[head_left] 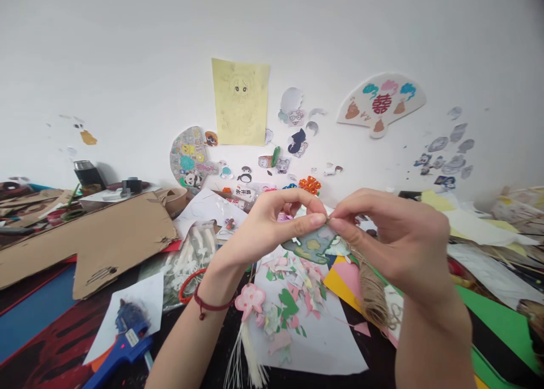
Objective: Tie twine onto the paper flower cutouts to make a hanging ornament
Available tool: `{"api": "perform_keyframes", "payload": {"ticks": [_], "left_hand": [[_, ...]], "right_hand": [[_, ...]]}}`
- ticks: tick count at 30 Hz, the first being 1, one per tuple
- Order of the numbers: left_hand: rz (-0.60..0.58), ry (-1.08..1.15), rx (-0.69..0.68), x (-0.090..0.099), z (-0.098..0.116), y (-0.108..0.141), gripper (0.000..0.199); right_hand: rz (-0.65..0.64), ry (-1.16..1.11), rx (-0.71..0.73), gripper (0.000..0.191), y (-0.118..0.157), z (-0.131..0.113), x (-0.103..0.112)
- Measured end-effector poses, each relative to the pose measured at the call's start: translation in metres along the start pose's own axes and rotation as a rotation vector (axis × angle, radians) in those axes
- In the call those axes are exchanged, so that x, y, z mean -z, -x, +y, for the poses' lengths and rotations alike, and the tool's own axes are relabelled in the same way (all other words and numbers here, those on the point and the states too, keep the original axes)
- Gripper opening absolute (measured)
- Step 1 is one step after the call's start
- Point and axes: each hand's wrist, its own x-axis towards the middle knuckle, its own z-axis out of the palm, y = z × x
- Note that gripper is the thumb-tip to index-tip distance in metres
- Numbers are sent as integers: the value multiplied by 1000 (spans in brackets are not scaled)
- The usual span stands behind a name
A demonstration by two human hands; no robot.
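the left hand [270, 222] and right hand [393, 230] pinch what looks like cord [327, 219] above the painted piece [313, 246]; keeping them close should steady it.

囍 on white fan [381, 105], 喝开水 on white label [243, 193]

- We have open air above our left hand [293, 216] and right hand [393, 236], before the wall [272, 21].
- Leftward, cardboard [123, 230] and glue gun [130, 346] block us low down.
- Twine [370, 284] lies near our right wrist.
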Motion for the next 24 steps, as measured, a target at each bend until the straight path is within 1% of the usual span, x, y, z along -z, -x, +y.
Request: {"api": "perform_keyframes", "payload": {"ticks": [5, 9, 14, 20, 24], "left_hand": [[80, -87, -122, 1, 3, 1, 11], [156, -240, -236, 0, 6, 2, 11], [194, -387, -392, -2, 6, 2, 8], [259, -526, -463, -4, 5, 4, 5], [277, -589, -495, -4, 4, 5, 3]], "right_hand": [[32, 26, 15, 14, -1, -2, -2], [52, 38, 29, 15, -2, -4, -3], [68, 71, 39, 14, -2, -4, -3], [72, 115, 49, 13, -2, -6, -3], [74, 142, 65, 14, -2, -5, -3]]}}
